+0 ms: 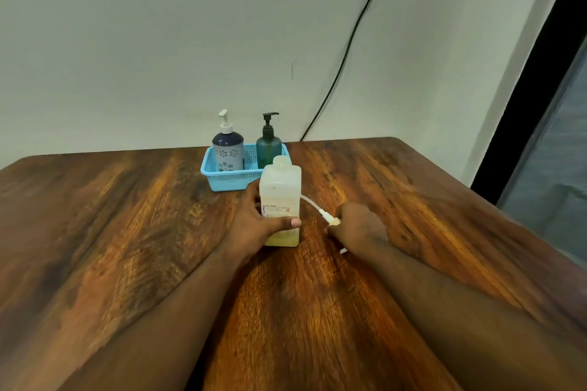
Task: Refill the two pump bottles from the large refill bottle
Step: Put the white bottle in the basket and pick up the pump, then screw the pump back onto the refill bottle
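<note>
A dark wood-grain tabletop (127,232) fills the lower part of the view, with a pale wall behind it. Toward the back, a little left of the middle, sits a light blue basket (222,179) of perforated plastic, and both pump bottles stand upright inside it: on the left the white-and-navy pump bottle (227,149) with a flower pattern and a white pump head, and just beside it on the right the teal pump bottle (268,144) with a black pump. In front of the basket, close to its near right corner, stands the large refill bottle (281,197), a pale, translucent, squarish container with a small printed label and yellowish liquid low in its base; its neck is uncapped. The left hand (259,222) wraps around the bottle's lower half, thumb across the front and fingers curled behind the left side, holding it upright on the tabletop. To its right, the right hand (357,227) closes around a white pump assembly (324,216) (the head itself is hidden inside the grip), whose thin white dip tube slants up-left toward the refill bottle's right side. Farther right, a black cable (346,47) runs diagonally down the wall to the tabletop's back edge, and a dark frame (524,98) borders the far right.
</note>
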Available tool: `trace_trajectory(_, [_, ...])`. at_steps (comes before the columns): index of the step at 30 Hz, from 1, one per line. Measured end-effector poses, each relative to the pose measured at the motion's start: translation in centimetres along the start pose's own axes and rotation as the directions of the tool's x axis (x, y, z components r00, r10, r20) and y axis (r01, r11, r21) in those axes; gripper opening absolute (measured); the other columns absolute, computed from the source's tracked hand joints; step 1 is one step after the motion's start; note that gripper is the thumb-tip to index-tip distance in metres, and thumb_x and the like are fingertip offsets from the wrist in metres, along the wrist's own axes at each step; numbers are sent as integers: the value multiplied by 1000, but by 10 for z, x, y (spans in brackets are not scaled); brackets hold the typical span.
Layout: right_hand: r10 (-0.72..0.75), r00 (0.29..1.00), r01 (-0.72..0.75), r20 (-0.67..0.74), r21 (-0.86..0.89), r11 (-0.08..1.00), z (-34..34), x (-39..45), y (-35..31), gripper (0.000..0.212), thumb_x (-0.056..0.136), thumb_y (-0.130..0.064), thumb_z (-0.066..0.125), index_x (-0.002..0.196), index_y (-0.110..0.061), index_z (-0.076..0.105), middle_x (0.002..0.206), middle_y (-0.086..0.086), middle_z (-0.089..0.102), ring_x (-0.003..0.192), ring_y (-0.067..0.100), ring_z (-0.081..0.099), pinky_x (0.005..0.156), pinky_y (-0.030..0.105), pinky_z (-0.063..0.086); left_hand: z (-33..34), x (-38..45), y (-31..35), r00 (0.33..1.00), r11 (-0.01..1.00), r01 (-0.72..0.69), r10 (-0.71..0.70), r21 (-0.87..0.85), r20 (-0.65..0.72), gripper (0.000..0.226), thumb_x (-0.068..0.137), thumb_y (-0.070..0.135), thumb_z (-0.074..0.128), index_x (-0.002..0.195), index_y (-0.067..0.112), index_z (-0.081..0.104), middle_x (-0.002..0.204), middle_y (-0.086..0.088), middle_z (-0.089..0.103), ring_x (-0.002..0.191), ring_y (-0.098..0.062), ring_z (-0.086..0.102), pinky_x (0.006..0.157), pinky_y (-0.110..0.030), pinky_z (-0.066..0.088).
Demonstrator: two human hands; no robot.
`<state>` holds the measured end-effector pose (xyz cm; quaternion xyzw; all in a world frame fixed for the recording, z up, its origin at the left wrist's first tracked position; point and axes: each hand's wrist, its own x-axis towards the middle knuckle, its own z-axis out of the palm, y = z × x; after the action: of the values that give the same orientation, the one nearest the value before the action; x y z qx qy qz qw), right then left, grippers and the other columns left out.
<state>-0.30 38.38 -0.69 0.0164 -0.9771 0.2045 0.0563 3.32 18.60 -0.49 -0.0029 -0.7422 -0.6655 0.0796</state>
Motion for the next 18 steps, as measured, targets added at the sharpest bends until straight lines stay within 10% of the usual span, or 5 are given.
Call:
trace_trajectory(10, [-343, 883, 416, -322, 194, 889, -106, 19, -24, 30, 84, -13, 66, 113, -20, 70, 112, -4, 69, 101, 14, 61, 89, 16, 41, -36, 5, 24, 997, 995, -69, 70, 70, -13, 105, 71, 26, 87, 148, 47, 19, 133, 11, 46, 119, -17, 52, 96, -40, 51])
trace_trajectory(13, [-504, 766, 562, -399, 35, 827, -131, 28, -33, 36, 83, -5, 67, 118, -12, 68, 122, 3, 67, 115, 21, 61, 112, 35, 25, -34, 7, 32, 995, 987, -94, 96, 134, -13, 87, 68, 31, 89, 138, 41, 39, 131, 5, 54, 114, -19, 58, 90, -39, 57])
trace_trajectory(18, [-726, 566, 653, -391, -325, 684, -166, 27, -48, 40, 77, 2, 72, 116, -2, 67, 114, 12, 70, 101, 30, 67, 109, 47, 29, -41, 3, 30, 990, 994, -95, 100, 58, -102, 75, 68, 20, 89, 129, 36, 47, 116, 8, 59, 102, -11, 62, 72, -26, 58])
